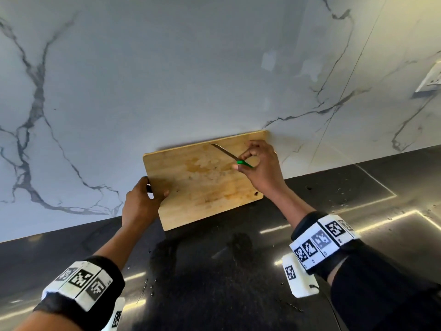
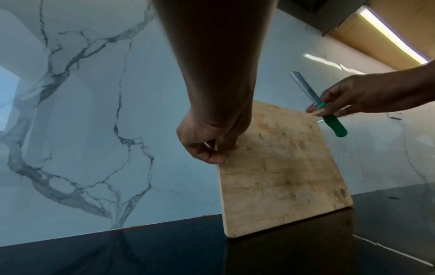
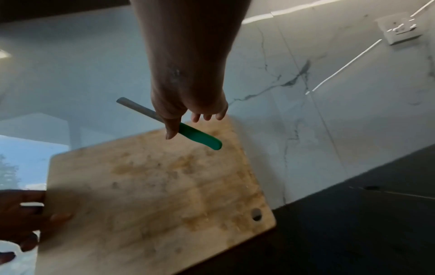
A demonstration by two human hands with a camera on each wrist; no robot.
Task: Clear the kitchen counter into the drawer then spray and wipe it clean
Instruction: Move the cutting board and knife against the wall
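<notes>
From the head view, the left hand [image 1: 139, 201] gripped the left edge of a wooden cutting board [image 1: 205, 180], thumb lying on its face and fingers wrapped behind. The board stood tilted, its lower edge on the black worktop [image 1: 214, 271] and its top against the marble wall [image 1: 167, 80]. The right hand [image 1: 259, 163] was in front of the board's upper right part, pinching a green-handled knife [image 1: 230, 155] between thumb and forefinger, the blade pointing up and to the left of that hand. Crumbs lay scattered on the worktop to the right of the right hand, and a white wall socket [image 1: 430, 78] sat far to its right.

In the left wrist view, the left hand [image 2: 207, 141] clasped the board [image 2: 277, 167] at its near upper edge, the board stretching down and right from it to the worktop [image 2: 164, 251]. Off to the right of it, the right hand [image 2: 353, 96] held the knife [image 2: 320, 106] where blade meets handle, clear of the board's surface.

In the right wrist view, the right hand [image 3: 188, 104] pinched the knife [image 3: 188, 130], the other fingers [image 3: 207, 116] loosely spread; the green handle hung below the hand over the stained board [image 3: 153, 195]. The left hand [image 3: 25, 214] clamped the board's far left edge, down and left of the right hand. The socket [image 3: 397, 29] showed above right.
</notes>
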